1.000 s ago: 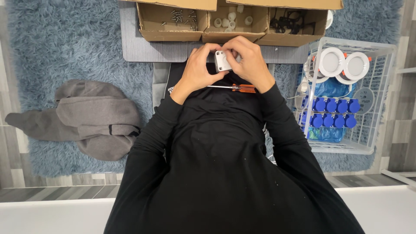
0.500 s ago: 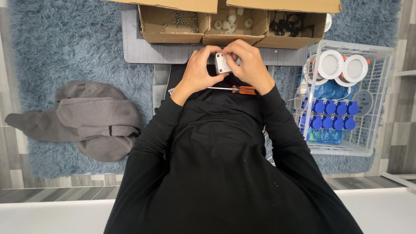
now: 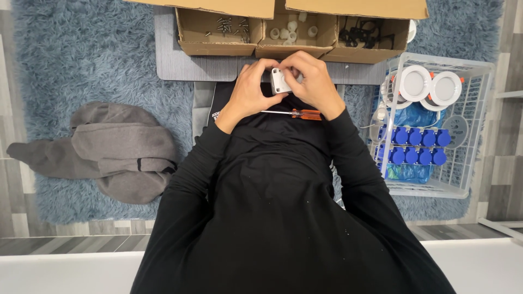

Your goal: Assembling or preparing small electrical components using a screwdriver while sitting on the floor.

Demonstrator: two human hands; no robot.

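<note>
Grey cloth first: a crumpled grey garment (image 3: 103,149) lies on the shaggy blue rug (image 3: 81,60), well to the left of the small white part (image 3: 280,80) that both hands hold. That part is the landmark for everything below.

Left hand (image 3: 249,90) is just left of the part & touching it, fingers curled shut round its left side, thumb on the near edge. The part itself (white, blocky, w/ a small dark spot on its face) sits between the two hands, above the person's lap, just below the middle box. Right hand (image 3: 314,81) is just right of it, fingers bent over its top & right side, pinching it; fingertips partly hide the upper edge, so can't tell what they press there.

Just below the part, across the lap on the black sleeves, lies a screwdriver (image 3: 291,113), orange handle to the right, thin shaft to the left.

Above the part: a row of cardboard boxes (image 3: 289,32) on a grey mat (image 3: 171,62). The box up-left holds loose screws (image 3: 229,27), the one straight above holds small white pieces (image 3: 291,30), the one up-right holds black parts (image 3: 365,32).

Well right of the part: a white wire basket (image 3: 479,109) w/ two round white fixtures (image 3: 430,84) & rows of blue caps (image 3: 417,144).
</note>
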